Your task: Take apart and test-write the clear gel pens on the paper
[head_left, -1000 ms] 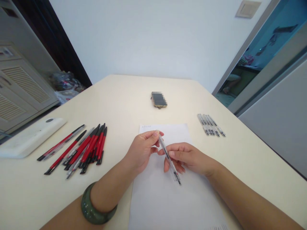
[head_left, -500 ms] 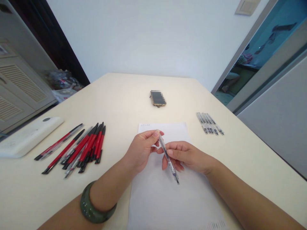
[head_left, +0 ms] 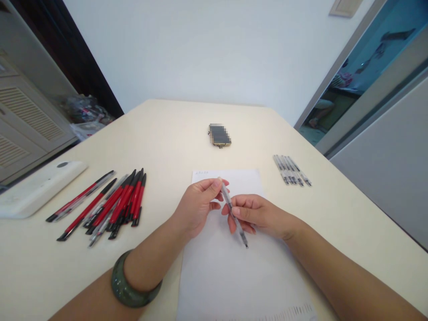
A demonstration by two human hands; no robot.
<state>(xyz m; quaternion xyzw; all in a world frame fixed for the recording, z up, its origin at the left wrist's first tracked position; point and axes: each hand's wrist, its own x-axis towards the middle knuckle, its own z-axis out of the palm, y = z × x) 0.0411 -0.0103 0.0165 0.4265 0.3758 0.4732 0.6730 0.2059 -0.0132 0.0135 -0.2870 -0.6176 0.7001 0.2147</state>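
Between both hands is a clear pen (head_left: 235, 216), slanting down to the right above a white sheet of paper (head_left: 230, 276). My left hand (head_left: 201, 203) pinches its upper end between thumb and fingers. My right hand (head_left: 253, 213) grips the pen's middle, thumb on top and the other fingers curled beneath. The pen's dark lower end points toward the near right. Small faint marks show at the paper's top left, and a row of short pen strokes runs along its lower right edge.
A pile of red-and-black and clear pens (head_left: 123, 200) lies on the left, beside a white rounded device (head_left: 40, 189). Several clear pens (head_left: 289, 170) lie side by side on the right. A dark, pixelated object (head_left: 220, 136) sits farther back on the table (head_left: 167, 133).
The pen has turned slightly in my fingers, and its lower end sits a little higher. Both hands keep nearly the same place; the whole view has shifted slightly.
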